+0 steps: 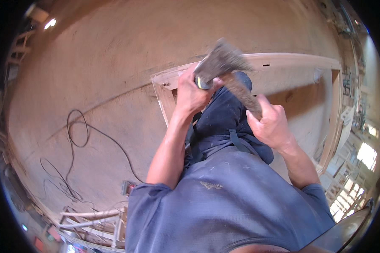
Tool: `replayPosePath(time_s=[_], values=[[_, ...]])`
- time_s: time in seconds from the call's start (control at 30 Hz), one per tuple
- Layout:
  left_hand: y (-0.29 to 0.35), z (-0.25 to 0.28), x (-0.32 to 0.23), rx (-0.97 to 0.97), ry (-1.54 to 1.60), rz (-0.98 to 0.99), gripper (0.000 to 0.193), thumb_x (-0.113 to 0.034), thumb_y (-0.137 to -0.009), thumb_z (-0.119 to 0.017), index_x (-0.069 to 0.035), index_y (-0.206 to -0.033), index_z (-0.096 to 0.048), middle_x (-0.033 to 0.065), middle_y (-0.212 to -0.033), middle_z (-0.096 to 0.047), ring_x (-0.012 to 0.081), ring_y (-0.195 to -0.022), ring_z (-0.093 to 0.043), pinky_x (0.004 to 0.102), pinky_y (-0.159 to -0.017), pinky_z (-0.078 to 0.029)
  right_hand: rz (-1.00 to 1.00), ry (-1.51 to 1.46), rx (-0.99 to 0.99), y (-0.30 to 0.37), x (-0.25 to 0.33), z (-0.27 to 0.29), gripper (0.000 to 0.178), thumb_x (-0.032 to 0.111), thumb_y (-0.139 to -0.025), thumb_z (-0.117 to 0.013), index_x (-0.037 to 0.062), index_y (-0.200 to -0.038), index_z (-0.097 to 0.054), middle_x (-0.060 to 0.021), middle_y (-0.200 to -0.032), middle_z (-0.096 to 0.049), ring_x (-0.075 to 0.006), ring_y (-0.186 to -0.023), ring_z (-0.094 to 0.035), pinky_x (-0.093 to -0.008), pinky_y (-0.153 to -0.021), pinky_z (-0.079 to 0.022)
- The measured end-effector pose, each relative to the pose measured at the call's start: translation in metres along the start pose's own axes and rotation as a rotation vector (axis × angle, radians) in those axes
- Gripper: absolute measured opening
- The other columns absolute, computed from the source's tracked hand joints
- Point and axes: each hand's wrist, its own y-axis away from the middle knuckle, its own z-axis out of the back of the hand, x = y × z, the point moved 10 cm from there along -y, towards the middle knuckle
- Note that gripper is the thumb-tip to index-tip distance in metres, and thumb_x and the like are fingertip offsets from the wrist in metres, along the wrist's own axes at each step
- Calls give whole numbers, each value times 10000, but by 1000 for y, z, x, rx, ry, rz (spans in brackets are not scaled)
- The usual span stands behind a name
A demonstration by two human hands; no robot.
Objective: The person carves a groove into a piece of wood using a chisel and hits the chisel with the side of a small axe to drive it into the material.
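Observation:
My right hand (271, 122) is closed round the wooden handle of a hatchet (240, 90). The grey hatchet head (223, 59), a little smeared by motion, is raised over my left hand (195, 90). My left fingers are wrapped round a tool handle with a black and yellow end (202, 82); its lower part and any blade are hidden. The hatchet head overlaps the top of this handle, and I cannot tell whether they touch. Both hands are above a pale wooden frame (289, 60), which has a small dark slot (266, 65) in its far beam.
My bent knee (243, 80) in dark trousers is over the frame. On the dusty floor to the left runs a looped black cable (88, 125), ending near a small box (128, 187). Wooden pieces (93, 221) are stacked at the lower left. More frames (346, 168) stand along the right.

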Motion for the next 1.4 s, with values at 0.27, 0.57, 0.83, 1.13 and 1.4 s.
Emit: replayPosePath(time_s=[0.27,0.57,0.83,1.13,1.4], values=[[-1,12,8,-352,92,-78,323,-208,-857,-845,-21,-754,-603,39,-634,-572,125,-612,-526,301,-576,-451,207,-556,-503,22,43,82,88,-33,-966,-595,27,-1025,-569,-96,-795,-613,-178,-604,-626,-363,-676,-547],[0,17,7,-401,42,-229,268,-129,-879,-784,-31,-750,-571,133,-646,-595,249,-587,-578,346,-565,-454,-300,-261,-279,6,13,38,184,39,-913,-709,-47,-1027,-595,-96,-683,-655,-158,-574,-642,-327,-515,-500],[1,19,3,-412,28,-310,200,-61,-846,-749,-40,-768,-566,136,-669,-601,285,-607,-608,353,-584,-466,-23,78,-57,-3,6,0,394,55,-856,-740,-116,-1172,-579,-216,-679,-623,-345,-596,-676,-399,-545,-507],[2,19,10,-362,75,-217,202,-85,-843,-745,-32,-791,-557,178,-718,-588,395,-680,-604,430,-602,-462,-33,122,-64,3,12,-12,216,33,-854,-694,8,-1007,-544,-239,-651,-582,-474,-630,-616,-516,-570,-496],[17,70,36,-435,286,-173,188,-97,-912,-723,-62,-779,-595,46,-726,-624,130,-612,-562,300,-576,-462,-369,-128,-59,39,-34,-16,224,54,-853,-701,-25,-972,-528,-225,-644,-582,-469,-616,-620,-465,-539,-475]])
